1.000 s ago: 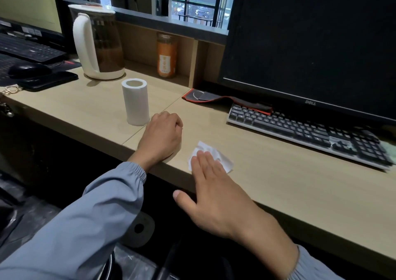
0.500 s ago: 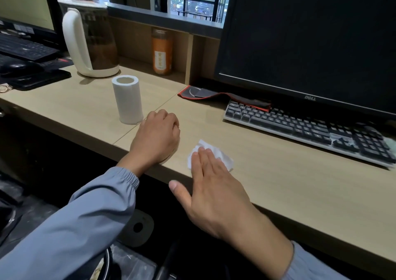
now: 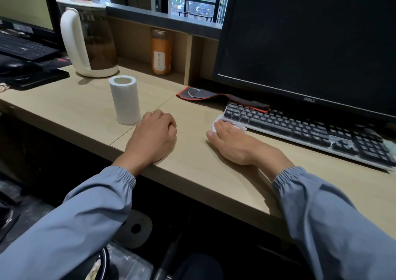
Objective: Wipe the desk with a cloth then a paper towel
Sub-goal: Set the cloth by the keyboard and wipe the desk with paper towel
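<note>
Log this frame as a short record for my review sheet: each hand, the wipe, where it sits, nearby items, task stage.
left: left hand rests on the desk as a curled fist, nothing seen in it
right: right hand presses flat on the white wipe
wipe position: at the front left corner of the keyboard
nearby: paper roll upright, just left of the left hand
stage: wiping under way; cloth or paper towel cannot be told

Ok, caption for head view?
Right hand presses crumpled white paper towel on beige desk beside black keyboard; left hand rests.
</note>
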`<state>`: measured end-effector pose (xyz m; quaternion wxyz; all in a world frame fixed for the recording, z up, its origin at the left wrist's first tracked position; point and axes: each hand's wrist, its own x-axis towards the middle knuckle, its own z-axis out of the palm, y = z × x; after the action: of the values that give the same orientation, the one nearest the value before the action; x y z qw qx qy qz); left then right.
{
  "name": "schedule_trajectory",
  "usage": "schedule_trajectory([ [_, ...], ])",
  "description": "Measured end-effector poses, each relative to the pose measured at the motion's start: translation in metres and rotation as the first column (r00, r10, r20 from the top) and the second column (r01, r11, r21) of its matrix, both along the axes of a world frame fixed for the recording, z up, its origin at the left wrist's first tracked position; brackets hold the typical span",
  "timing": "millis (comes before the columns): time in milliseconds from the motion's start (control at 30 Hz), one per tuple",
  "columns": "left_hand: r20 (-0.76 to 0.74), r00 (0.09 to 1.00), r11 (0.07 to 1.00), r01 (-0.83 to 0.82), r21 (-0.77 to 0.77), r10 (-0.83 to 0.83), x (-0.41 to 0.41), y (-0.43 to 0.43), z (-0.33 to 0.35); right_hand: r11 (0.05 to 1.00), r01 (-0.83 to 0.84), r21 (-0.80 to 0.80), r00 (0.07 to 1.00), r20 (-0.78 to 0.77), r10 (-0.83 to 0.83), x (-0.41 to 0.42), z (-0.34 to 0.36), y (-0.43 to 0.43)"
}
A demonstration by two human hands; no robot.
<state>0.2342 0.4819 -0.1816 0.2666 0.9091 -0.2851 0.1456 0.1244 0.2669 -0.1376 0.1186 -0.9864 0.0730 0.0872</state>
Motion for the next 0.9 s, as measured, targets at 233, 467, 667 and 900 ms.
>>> schedule_trajectory([
  [233,-0.023,1.000,1.000,-0.018,0.024,0.019,-0.007,0.000,0.007,0.998,-0.048,0.033,0.997,-0.059,0.050,-0.041,0.008,0.017],
  [467,0.004,0.999,0.998,-0.050,0.049,0.049,-0.019,-0.001,0.015,0.989,-0.146,-0.005,0.989,0.017,0.146,-0.156,0.004,0.068],
  [667,0.010,1.000,0.995,0.005,0.097,-0.006,-0.041,-0.019,0.028,0.991,-0.127,-0.029,0.991,0.024,0.128,-0.184,-0.003,0.073],
  [900,-0.058,0.991,0.990,0.126,0.065,-0.122,-0.077,-0.066,0.021,0.999,-0.037,-0.029,0.999,0.021,0.038,-0.149,-0.006,0.056],
])
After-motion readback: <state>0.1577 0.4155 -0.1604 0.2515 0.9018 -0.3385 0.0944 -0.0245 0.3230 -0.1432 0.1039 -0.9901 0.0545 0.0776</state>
